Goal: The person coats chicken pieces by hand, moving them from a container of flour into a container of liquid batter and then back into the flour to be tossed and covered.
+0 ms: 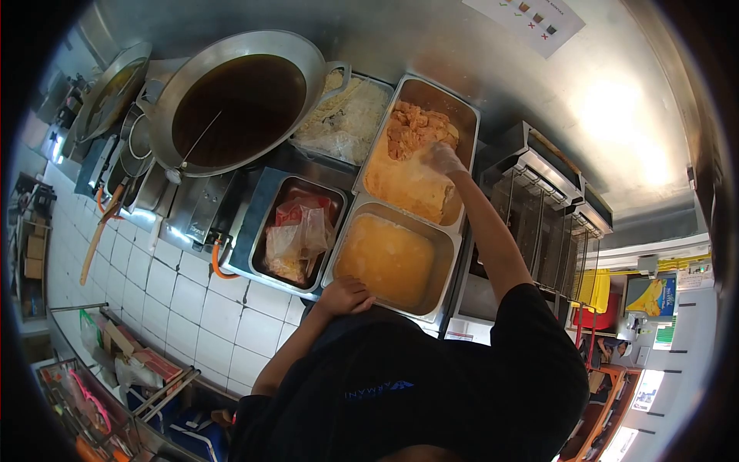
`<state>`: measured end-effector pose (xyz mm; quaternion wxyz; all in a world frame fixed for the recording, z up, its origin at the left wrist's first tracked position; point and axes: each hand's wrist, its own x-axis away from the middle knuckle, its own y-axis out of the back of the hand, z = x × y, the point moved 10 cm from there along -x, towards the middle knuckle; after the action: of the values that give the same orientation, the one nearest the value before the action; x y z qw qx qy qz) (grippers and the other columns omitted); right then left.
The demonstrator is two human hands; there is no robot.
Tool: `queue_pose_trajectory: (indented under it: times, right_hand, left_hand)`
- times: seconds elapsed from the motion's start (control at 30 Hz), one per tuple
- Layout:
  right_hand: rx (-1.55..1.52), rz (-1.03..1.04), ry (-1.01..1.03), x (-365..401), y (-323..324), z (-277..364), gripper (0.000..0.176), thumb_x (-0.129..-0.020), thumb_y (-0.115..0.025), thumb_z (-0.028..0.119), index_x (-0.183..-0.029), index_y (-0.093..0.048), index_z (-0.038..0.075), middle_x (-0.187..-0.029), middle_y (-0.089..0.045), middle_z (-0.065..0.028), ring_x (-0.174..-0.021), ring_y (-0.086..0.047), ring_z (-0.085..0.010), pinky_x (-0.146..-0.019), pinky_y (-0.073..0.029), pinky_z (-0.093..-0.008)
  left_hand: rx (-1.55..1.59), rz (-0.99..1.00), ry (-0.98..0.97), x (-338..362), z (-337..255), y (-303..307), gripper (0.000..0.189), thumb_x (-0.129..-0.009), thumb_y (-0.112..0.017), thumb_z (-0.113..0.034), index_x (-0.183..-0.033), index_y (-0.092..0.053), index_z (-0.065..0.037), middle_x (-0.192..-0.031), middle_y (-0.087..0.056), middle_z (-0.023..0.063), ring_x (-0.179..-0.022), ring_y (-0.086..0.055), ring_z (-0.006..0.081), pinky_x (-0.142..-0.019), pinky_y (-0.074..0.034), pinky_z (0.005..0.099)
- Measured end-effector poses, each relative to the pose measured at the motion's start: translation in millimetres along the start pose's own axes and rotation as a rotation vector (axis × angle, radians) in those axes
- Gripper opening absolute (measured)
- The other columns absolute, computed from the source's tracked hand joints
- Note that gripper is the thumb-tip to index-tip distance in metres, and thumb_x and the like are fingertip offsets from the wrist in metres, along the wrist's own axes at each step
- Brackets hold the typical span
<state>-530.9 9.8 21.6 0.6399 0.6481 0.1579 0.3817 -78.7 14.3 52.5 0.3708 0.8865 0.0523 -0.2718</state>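
My right hand [445, 159] reaches into a long, deep metal tray [471, 123]. It looks whitish over the fingers, which point down at the border between a heap of raw, orange-coated meat pieces [419, 127] and a bed of pale orange flour [404, 185]. Flour and meat hide the fingertips. Close to my body, my left hand [346, 296] lies with curled fingers at the near left corner of a second metal tray [443, 296]. Cloudy yellow-orange liquid [389, 258] fills that tray.
A large wok [300, 46] of dark oil stands at the left, a thin metal rod across it. Plastic bags [296, 235] lie in a smaller tray [337, 202]. Behind it is a tray of pale crumbs [346, 115]. Wire racks [531, 231] stand right of my arm.
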Motion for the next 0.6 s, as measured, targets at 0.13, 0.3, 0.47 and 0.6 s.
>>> queue_pose_trajectory:
  times: [0.13, 0.3, 0.47, 0.6]
  right_hand:
    - [-0.057, -0.112, 0.022, 9.5, -0.6, -9.2, 0.058, -0.092, -0.066, 0.042, -0.135, -0.061, 0.005, -0.135, -0.062, -0.0178, -0.133, -0.052, -0.0348, -0.110, -0.042, -0.0450]
    - [0.183, 0.061, 0.166, -11.8, -46.9, -14.2, 0.052, -0.089, -0.068, 0.041, -0.126, -0.067, 0.004, -0.132, -0.063, -0.0190, -0.128, -0.054, -0.0361, -0.108, -0.043, -0.0445]
    - [-0.158, -0.074, 0.020, 32.5, -3.6, 9.2, 0.050, -0.089, -0.068, 0.041, -0.122, -0.069, 0.004, -0.133, -0.063, -0.0186, -0.132, -0.051, -0.0361, -0.109, -0.042, -0.0443]
    - [-0.200, -0.143, -0.007, 54.5, 8.6, 13.9, 0.042, -0.090, -0.067, 0.038, -0.119, -0.071, 0.007, -0.137, -0.061, -0.0173, -0.136, -0.049, -0.0347, -0.111, -0.042, -0.0432]
  left_hand:
    - [-0.007, 0.000, 0.014, -0.5, 0.3, -1.1, 0.025, -0.090, -0.073, -0.025, -0.072, -0.067, -0.009, -0.070, -0.061, 0.0059, -0.068, -0.064, 0.0242, -0.068, -0.052, 0.0377]
    - [-0.017, 0.007, 0.017, 1.3, 1.1, -1.6, 0.025, -0.090, -0.072, -0.025, -0.072, -0.067, -0.009, -0.070, -0.062, 0.0057, -0.069, -0.064, 0.0241, -0.068, -0.052, 0.0375]
    - [-0.022, 0.001, 0.018, -0.2, 0.0, 1.3, 0.024, -0.090, -0.072, -0.025, -0.072, -0.067, -0.010, -0.070, -0.062, 0.0058, -0.069, -0.064, 0.0242, -0.068, -0.053, 0.0377]
    - [0.000, -0.016, 0.019, 0.2, 0.7, 0.7, 0.024, -0.090, -0.072, -0.025, -0.072, -0.067, -0.010, -0.069, -0.062, 0.0059, -0.069, -0.065, 0.0242, -0.067, -0.053, 0.0380]
